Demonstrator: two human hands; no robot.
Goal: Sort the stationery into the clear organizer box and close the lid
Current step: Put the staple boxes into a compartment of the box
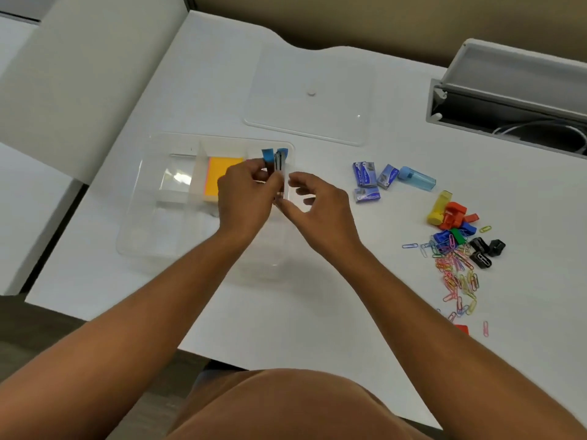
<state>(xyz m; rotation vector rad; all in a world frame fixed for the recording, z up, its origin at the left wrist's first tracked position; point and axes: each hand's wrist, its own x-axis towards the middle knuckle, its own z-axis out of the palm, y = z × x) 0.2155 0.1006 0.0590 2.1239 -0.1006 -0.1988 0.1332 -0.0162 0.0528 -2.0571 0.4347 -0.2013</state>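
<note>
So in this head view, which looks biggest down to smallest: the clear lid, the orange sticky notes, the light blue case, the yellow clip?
1. Clear lid
2. Orange sticky notes, partly hidden by a hand
3. Light blue case
4. Yellow clip, nearly the case's size, so that order is unsure

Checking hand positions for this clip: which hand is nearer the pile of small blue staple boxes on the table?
Right. The right hand hangs at the organizer box's right edge, just left of the staple boxes. The left hand is farther left, over the box, gripping small staplers.
</note>
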